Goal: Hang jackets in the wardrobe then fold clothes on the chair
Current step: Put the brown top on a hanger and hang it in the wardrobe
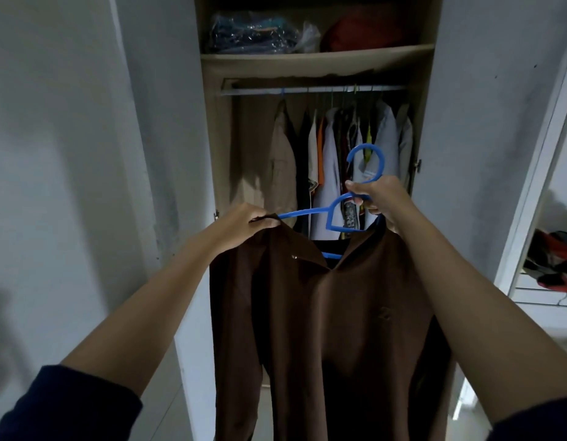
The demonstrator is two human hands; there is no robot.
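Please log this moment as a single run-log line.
left hand grips brown jacket shoulder | right hand holds blue hanger | rail: jacket not yet hung

Dim room, pale grey walls (53,122), open wardrobe (320,63), white shelving unit (530,186) at right

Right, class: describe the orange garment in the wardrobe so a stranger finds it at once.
Look into the open wardrobe, along its hanging rail. The orange garment is a narrow strip, the only bright orange among pale neighbours.

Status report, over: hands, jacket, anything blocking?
Left hand grips brown jacket shoulder. Right hand grips blue hanger neck. Not yet on rail; hung clothes crowd its right side.
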